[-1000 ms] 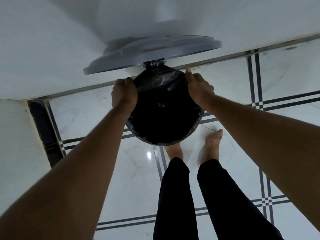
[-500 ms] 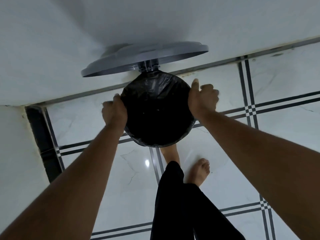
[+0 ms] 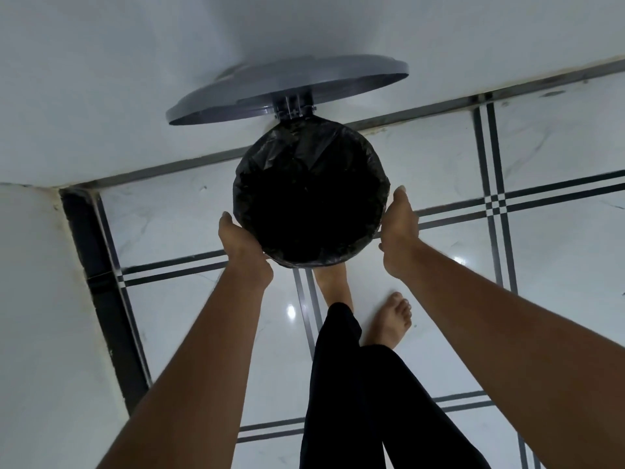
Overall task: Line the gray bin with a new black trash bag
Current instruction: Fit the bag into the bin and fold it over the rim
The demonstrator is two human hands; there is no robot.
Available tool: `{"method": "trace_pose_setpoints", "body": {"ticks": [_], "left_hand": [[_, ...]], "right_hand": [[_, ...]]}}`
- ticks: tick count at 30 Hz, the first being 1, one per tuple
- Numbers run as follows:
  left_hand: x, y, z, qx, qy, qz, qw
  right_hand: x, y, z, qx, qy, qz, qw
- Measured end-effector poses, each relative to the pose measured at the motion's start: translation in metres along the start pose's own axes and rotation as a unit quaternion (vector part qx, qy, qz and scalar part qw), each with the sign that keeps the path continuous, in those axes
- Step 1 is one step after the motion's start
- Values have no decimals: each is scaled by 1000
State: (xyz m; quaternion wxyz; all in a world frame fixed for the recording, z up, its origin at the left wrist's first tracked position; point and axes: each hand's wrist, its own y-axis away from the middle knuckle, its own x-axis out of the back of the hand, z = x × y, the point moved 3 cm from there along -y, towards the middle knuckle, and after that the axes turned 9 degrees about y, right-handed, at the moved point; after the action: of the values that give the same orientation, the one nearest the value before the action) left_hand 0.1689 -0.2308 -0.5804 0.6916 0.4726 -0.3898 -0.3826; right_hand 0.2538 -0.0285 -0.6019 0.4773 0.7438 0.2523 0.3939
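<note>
I look straight down into the round bin, whose mouth is filled and wrapped by the black trash bag [image 3: 309, 194], folded over the rim all the way round. The gray lid [image 3: 287, 86] stands tipped up at the far side on its hinge. My left hand [image 3: 241, 247] presses against the bag-covered rim at the lower left. My right hand [image 3: 399, 231] presses against the rim on the right side. The fingers of both hands wrap under the rim and are hidden. The bin's gray body is hidden below the bag.
The bin stands on a white tiled floor [image 3: 558, 265] with dark stripe lines, close to a white wall [image 3: 101, 79] behind it. Another white wall [image 3: 40, 316] closes the left side. My bare feet [image 3: 389, 319] and black trousers are just in front of the bin.
Both hands have slid from the far part of the rim down along its sides to the near part. The bag's edge now lies folded over the rim.
</note>
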Motion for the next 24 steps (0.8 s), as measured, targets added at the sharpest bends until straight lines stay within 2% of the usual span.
{"method": "trace_pose_setpoints", "body": {"ticks": [2,6,7,8,9,10,11,12,13,15,16,18,19,22,24], "left_hand": [[2,0,-1,15,15,25,999],[2,-6,-4,7,44,18,999],[6,-8,-7,-30,12,69,997],[12,-13,-7,-104,-64,156,980],[14,-12,-4,-218,-166,224,935],[8,-11,-3,-352,-265,205,874],[-1,-13,-5,-457,-354,118,807],[-11,-19,-12,-506,-431,11,747],[-20,-25,-20,-511,-494,-77,699],[-35,-52,-30,-446,-609,-152,638],[-43,-68,-31,-396,-650,-162,629],[-63,-95,-26,-329,-663,-160,653],[-74,-106,-20,-335,-658,-145,659],[-106,-120,3,-386,-677,-91,620],[-121,-124,8,-348,-706,-96,609]], "right_hand": [[6,3,1,6,-18,22,1000],[0,2,8,5,-18,-105,994],[-1,1,8,-2,-8,-99,995],[-1,-1,8,-2,5,-74,997],[0,-3,8,5,16,-43,999],[0,-6,8,16,22,-18,999],[-1,-8,8,31,23,-8,999],[-2,-11,9,45,25,-5,999],[-3,-16,10,60,28,-2,998],[-6,-28,14,96,47,4,994],[-8,-35,16,113,55,8,992],[-10,-49,21,133,55,13,990],[-10,-55,23,134,48,16,990],[-7,-67,29,127,25,34,991],[-5,-65,33,120,14,45,992]]}}
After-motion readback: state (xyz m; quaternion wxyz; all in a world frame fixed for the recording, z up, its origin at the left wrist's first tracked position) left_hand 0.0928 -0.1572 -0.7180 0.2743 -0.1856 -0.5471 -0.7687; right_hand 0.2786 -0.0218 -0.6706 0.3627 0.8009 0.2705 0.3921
